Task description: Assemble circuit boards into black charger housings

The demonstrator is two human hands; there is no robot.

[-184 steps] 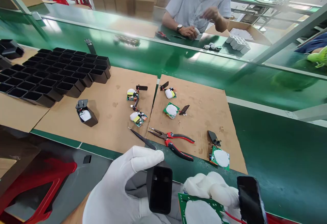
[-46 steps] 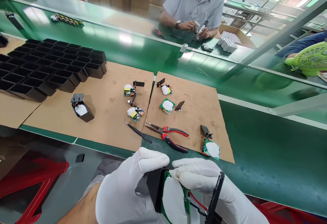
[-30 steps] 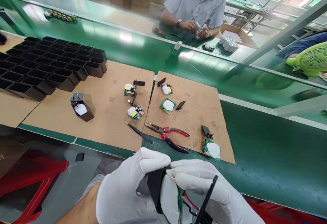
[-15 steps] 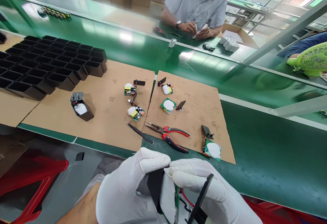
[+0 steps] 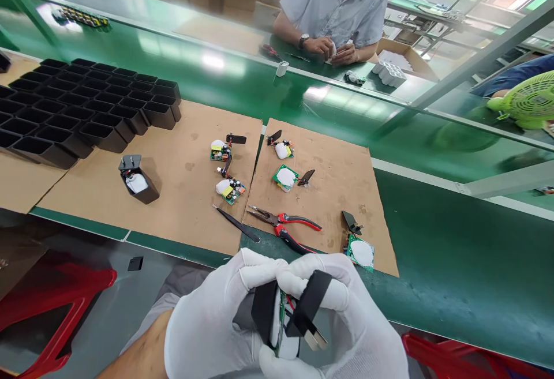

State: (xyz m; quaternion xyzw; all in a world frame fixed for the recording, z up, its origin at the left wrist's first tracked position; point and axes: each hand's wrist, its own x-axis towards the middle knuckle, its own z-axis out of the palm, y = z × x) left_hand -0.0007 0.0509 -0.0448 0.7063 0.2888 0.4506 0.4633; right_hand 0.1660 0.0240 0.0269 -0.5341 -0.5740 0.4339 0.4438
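Note:
White gloves cover both of my hands. My left hand is wrapped round a black plastic housing, its open mouth facing right. In my right hand, fingers and thumb pinch a circuit board with white pads, which sits partly inside the housing. A black plug cover with two metal prongs hangs off the board by a red wire, against my right fingers. Just beyond my hands lie red-and-black pliers and black tweezers.
Several circuit boards with plug covers lie on cardboard sheets. A filled housing stands left, before rows of empty black housings. Across the bench, a person handles a white piece. A green fan is at right.
The board has gone deeper into the housing, leaving less of its white pad showing. My right hand has shifted left, and the plug cover has turned so its prongs show.

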